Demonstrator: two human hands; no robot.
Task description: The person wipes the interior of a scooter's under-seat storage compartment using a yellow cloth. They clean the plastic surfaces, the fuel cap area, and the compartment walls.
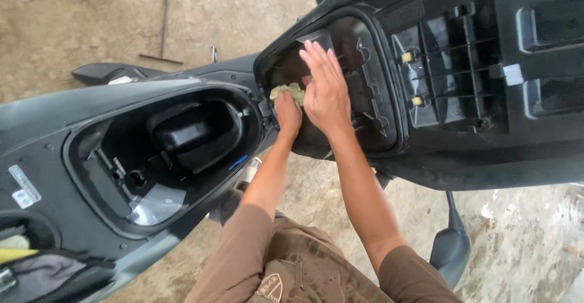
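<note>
left hand (288,113): fingers bunched around a greenish rag (289,91)
right hand (326,90): fingers flat, together, on raised scooter seat underside (365,78)
progress: wiping looks midway, storage compartment (182,151) untouched

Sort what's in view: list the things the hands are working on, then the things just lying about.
In hand:
left hand gripping the greenish rag
right hand flat on the raised seat underside

Lying about:
metal T-shaped tool on the dirt ground
open storage compartment
</note>
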